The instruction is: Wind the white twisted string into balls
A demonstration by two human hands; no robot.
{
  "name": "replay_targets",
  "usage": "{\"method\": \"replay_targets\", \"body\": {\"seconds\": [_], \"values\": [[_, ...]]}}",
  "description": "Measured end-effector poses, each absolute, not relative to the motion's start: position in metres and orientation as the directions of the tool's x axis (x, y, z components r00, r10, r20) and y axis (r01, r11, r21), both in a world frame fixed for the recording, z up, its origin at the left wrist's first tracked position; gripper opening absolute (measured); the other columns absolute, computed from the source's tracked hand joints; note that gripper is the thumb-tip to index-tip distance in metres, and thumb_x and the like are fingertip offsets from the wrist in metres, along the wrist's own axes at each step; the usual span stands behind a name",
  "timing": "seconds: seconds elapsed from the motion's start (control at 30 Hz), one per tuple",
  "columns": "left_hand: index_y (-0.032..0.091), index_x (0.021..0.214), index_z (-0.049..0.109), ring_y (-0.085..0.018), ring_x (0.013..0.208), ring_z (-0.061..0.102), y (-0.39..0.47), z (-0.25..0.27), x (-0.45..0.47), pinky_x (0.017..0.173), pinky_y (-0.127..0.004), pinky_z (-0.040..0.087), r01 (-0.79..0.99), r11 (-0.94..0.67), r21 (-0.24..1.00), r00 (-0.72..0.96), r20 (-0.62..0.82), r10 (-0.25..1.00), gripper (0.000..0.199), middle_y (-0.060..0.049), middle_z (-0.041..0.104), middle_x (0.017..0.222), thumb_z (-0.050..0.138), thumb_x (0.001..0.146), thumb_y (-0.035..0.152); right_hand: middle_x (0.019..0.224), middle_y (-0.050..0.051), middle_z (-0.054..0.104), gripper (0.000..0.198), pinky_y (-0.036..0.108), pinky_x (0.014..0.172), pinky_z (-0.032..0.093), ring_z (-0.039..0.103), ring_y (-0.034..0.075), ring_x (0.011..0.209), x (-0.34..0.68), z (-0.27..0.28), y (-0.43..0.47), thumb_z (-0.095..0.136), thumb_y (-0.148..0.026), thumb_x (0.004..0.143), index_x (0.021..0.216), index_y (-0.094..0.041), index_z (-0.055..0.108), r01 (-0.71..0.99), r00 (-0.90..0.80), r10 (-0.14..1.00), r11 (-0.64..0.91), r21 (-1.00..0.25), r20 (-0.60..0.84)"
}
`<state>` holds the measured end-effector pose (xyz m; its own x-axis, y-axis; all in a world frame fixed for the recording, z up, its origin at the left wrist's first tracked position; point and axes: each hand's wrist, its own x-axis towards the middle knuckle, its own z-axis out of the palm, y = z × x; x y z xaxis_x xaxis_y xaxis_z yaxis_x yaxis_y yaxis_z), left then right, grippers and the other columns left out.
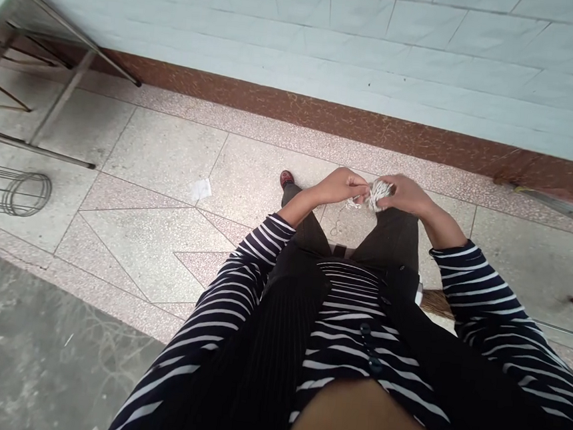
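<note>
Above my lap is a small bundle of off-white string (380,194), wound in thick loops. My right hand (409,195) is closed around its right side, with thumb and fingers curved over it. At its left edge, my left hand (343,185) is closed in a pinch on the string. Some loose string (351,204) dangles beneath my left fingers, and a thin curly end hangs lower between my legs. The inner side of the bundle and some fingertips are hidden.
A metal-framed table (58,105) stands at the upper left, with a wire rack (27,194) below it. A white scrap (201,189) lies on the tiled floor. The tiled wall (301,49) runs across the far side. Broom bristles (437,302) show beside my right leg.
</note>
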<state>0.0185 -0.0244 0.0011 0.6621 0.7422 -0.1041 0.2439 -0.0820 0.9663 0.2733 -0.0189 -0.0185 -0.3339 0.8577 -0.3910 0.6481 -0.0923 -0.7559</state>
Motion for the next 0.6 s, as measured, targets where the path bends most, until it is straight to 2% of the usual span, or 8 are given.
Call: {"method": "replay_targets", "body": {"seconds": [0.07, 0.1, 0.17, 0.3, 0.4, 0.47, 0.53, 0.6], "values": [[0.015, 0.072, 0.079, -0.011, 0.072, 0.067, -0.023, 0.001, 0.017, 0.078, -0.026, 0.049, 0.256, -0.088, 0.963, 0.677, -0.113, 0.727, 0.030, -0.003, 0.077, 0.074, 0.072, 0.096, 0.032, 0.092, 0.006, 0.075, 0.041, 0.036, 0.082, 0.064, 0.071, 0.025, 0.090, 0.270, -0.013, -0.033, 0.082, -0.028, 0.058, 0.099, -0.019, 0.081, 0.514, -0.471, 0.662, -0.331, -0.791, -0.583], [0.015, 0.075, 0.080, -0.011, 0.074, 0.067, -0.024, 0.001, 0.017, 0.078, -0.026, 0.049, 0.247, -0.087, 0.965, 0.686, -0.111, 0.719, 0.027, -0.002, 0.077, 0.075, 0.074, 0.094, 0.032, 0.090, 0.005, 0.077, 0.041, 0.031, 0.077, 0.063, 0.071, 0.023, 0.085, 0.271, -0.011, -0.039, 0.081, -0.026, 0.056, 0.096, -0.019, 0.082, 0.440, -0.525, 0.586, -0.435, -0.786, -0.618], [0.014, 0.079, 0.083, -0.012, 0.077, 0.069, -0.025, 0.001, 0.015, 0.080, -0.026, 0.049, 0.217, -0.074, 0.973, 0.712, -0.106, 0.694, 0.024, -0.002, 0.077, 0.077, 0.078, 0.091, 0.035, 0.090, 0.004, 0.080, 0.041, 0.027, 0.073, 0.062, 0.073, 0.021, 0.083, 0.278, -0.008, -0.049, 0.079, -0.021, 0.051, 0.092, -0.019, 0.083, 0.311, -0.576, 0.537, -0.554, -0.773, -0.617], [0.014, 0.090, 0.084, -0.014, 0.082, 0.071, -0.025, -0.003, 0.004, 0.085, -0.029, 0.052, 0.190, 0.005, 0.982, 0.742, -0.147, 0.654, 0.028, -0.003, 0.078, 0.081, 0.085, 0.087, 0.042, 0.100, 0.007, 0.085, 0.047, 0.032, 0.081, 0.068, 0.081, 0.026, 0.090, 0.296, -0.018, -0.063, 0.080, -0.019, 0.046, 0.092, -0.019, 0.083, 0.161, -0.601, 0.571, -0.600, -0.784, -0.560], [0.014, 0.102, 0.083, -0.017, 0.087, 0.075, -0.029, -0.012, -0.012, 0.092, -0.033, 0.056, 0.153, 0.096, 0.984, 0.669, -0.174, 0.722, 0.042, -0.005, 0.079, 0.087, 0.085, 0.091, 0.054, 0.107, 0.011, 0.085, 0.058, 0.046, 0.088, 0.070, 0.082, 0.038, 0.103, 0.305, -0.032, -0.070, 0.083, -0.021, 0.040, 0.098, -0.019, 0.082, 0.025, -0.540, 0.644, -0.632, -0.775, -0.542], [0.014, 0.112, 0.080, -0.021, 0.091, 0.078, -0.036, -0.023, -0.018, 0.099, -0.039, 0.059, 0.079, 0.190, 0.979, 0.642, -0.195, 0.742, 0.057, -0.010, 0.081, 0.093, 0.077, 0.096, 0.069, 0.108, 0.014, 0.085, 0.058, 0.056, 0.092, 0.069, 0.081, 0.045, 0.111, 0.306, -0.039, -0.073, 0.085, -0.025, 0.040, 0.097, -0.020, 0.081, -0.088, -0.460, 0.710, -0.634, -0.768, -0.533], [0.015, 0.121, 0.078, -0.024, 0.100, 0.080, -0.046, -0.038, -0.016, 0.105, -0.044, 0.059, 0.001, 0.278, 0.961, 0.628, -0.217, 0.748, 0.067, -0.015, 0.083, 0.106, 0.069, 0.099, 0.078, 0.107, 0.016, 0.085, 0.051, 0.060, 0.092, 0.068, 0.080, 0.047, 0.113, 0.306, -0.041, -0.075, 0.086, -0.033, 0.043, 0.093, -0.021, 0.080, -0.163, -0.394, 0.752, -0.622, -0.766, -0.528], [0.017, 0.128, 0.077, -0.026, 0.116, 0.078, -0.055, -0.056, -0.003, 0.111, -0.046, 0.057, -0.036, 0.315, 0.948, 0.591, -0.234, 0.772, 0.065, -0.019, 0.081, 0.127, 0.074, 0.097, 0.074, 0.105, 0.015, 0.085, 0.047, 0.060, 0.090, 0.068, 0.080, 0.046, 0.111, 0.304, -0.038, -0.075, 0.087, -0.038, 0.045, 0.089, -0.023, 0.079, -0.181, -0.376, 0.765, -0.615, -0.768, -0.523]]}}
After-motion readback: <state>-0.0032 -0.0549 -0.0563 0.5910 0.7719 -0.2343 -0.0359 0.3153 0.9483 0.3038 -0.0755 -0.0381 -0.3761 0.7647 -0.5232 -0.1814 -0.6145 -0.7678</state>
